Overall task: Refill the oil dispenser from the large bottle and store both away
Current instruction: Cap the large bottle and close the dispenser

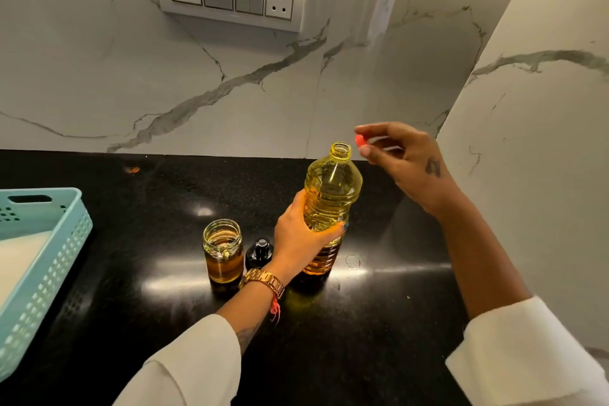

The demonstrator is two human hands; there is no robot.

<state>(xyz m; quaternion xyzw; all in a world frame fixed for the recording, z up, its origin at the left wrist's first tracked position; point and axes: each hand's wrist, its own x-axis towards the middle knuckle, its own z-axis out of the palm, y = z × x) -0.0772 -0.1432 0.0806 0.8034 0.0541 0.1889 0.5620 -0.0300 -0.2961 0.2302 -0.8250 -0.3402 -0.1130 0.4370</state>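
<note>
Your left hand (298,234) is wrapping the large bottle (329,204) mid-body; your right hand (405,158) is pinching its red cap (360,140) just beside the open neck. The oil dispenser (223,252) is standing uncapped left of your grip, so a hasty tilt risks oil missing it.

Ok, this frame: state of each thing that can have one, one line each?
large bottle: uncapped, upright on the counter, mostly full
red cap: off, pinched in right hand
left hand: grips the bottle's middle
oil dispenser: open, top off, partly filled
black dispenser top: off, standing beside the dispenser
blue basket: on the counter, contents unclear
</note>
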